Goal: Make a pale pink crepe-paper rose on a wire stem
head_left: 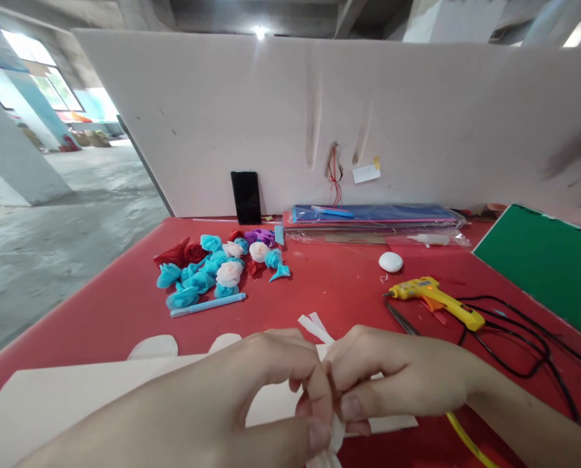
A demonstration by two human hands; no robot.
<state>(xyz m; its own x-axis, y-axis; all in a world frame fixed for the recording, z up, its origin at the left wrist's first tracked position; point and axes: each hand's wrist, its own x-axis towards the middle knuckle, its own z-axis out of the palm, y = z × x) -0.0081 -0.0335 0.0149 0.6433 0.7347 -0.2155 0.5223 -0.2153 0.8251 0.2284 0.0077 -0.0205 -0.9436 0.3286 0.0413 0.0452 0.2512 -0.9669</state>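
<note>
Leftmost, a cream sheet [51, 396] lay on the red table [125, 312], with paper flowers [217, 266] and a blue pen [207, 304] beyond it. At centre, the left hand [266, 383] and right hand [398, 377] met, fingers curled and pinching a white paper strip [316, 327] between them. Its long axis ran near to far, the free end pointing away and slightly left. Farther right lay a yellow glue gun [437, 300].

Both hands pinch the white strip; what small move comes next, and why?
Probably wind the loose end of the white strip toward the pinch: left hand and right hand grip it together, its free end pokes out behind them, and rolled paper flowers lie nearby.
</note>
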